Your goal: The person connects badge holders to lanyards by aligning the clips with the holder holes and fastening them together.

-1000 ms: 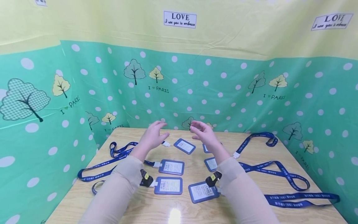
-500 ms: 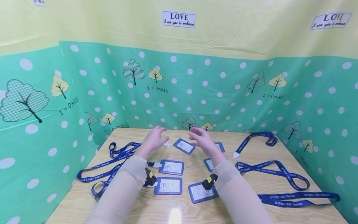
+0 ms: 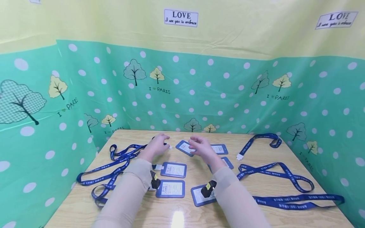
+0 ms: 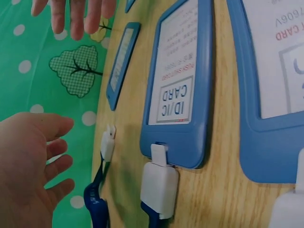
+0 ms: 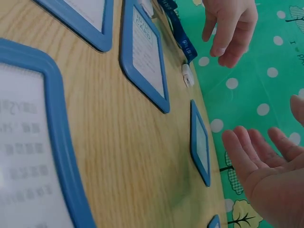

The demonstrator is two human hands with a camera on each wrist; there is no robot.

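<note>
My left hand [image 3: 156, 147] hovers over the table's far half, fingers relaxed and holding nothing, close to the white clip [image 3: 170, 147] of a blue lanyard. My right hand [image 3: 202, 150] is held loosely curved beside a blue badge holder [image 3: 183, 147] without a lanyard attached, overlapping its right edge in the head view. In the left wrist view, that clip [image 4: 108, 142] lies on the wood below the loose badge holder [image 4: 122, 66]. From the right wrist, my right hand [image 5: 266, 173] shows parted fingers, with the badge holder [image 5: 200, 142] lying flat beyond them.
Two badge holders, the upper [image 3: 173, 170] and the lower [image 3: 170, 189], lie left of centre, clipped to blue lanyards [image 3: 114, 171]. More badge holders [image 3: 219, 149] lie at the right, near a loose lanyard [image 3: 258, 142] and others [image 3: 288, 174]. A green patterned curtain [image 3: 194, 95] surrounds the table.
Both hands have come down toward the table. My right hand has shifted left and now overlaps the loose badge holder in the head view, uncovering holders to its right.
</note>
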